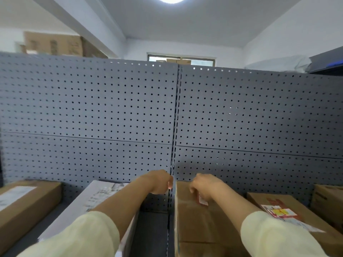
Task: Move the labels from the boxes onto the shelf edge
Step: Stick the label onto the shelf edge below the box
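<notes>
A brown cardboard box (206,225) stands in the middle of the shelf, right of the upright post. My right hand (204,188) rests on its top near the back and pinches a small red and white label (202,200). My left hand (159,182) hovers at the box's upper left corner with curled fingers; whether it holds anything is hidden. To the left lies a white box (96,203) with printed shipping labels on its top. At the right, a brown box (289,206) carries a red, yellow and white label (281,212).
A grey pegboard back panel (92,108) rises behind the boxes, split by a slotted post (175,127). Another brown box (27,206) with a white label lies at far left. One more box (330,199) sits at far right. The dark shelf floor (150,232) shows between the boxes.
</notes>
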Demonstrator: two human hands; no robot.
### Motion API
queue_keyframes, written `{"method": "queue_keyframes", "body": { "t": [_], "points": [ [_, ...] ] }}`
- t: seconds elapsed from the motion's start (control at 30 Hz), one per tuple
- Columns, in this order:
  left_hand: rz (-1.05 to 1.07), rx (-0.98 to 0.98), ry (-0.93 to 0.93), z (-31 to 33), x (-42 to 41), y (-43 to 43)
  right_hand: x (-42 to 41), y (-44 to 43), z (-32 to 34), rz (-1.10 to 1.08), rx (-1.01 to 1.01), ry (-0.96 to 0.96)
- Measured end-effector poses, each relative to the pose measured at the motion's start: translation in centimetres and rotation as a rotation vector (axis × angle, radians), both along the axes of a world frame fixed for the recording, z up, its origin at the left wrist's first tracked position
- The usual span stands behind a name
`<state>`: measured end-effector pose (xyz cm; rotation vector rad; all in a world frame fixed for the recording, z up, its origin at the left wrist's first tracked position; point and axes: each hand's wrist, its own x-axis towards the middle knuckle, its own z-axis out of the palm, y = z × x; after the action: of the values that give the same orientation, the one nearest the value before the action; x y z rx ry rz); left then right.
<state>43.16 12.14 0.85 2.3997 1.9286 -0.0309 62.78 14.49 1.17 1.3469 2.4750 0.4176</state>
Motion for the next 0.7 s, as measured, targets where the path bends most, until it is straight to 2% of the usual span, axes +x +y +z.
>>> {"method": "queue_keyframes", "body": {
  "t": [0.13,0.2,0.53,0.7],
  "points": [
    [0.006,-0.003,-0.012,0.1,-0.5,0.3,-0.6,0.7,1.3,-0.044,-0.026,-0.115],
    [0.005,-0.011,-0.002,0.1,-0.6,0.5,-0.4,0.9,1.8,-0.083,-0.042,-0.111],
    [-0.021,-0.014,0.015,0.6,0.2,0.8,2.3,0.5,2.6,-0.105,-0.062,0.326],
    [-0.023,-0.013,0.048,0.6,1.2,-0.4,3.3,-1.6,3.1,-0.081,-0.056,0.486]
  ]
}}
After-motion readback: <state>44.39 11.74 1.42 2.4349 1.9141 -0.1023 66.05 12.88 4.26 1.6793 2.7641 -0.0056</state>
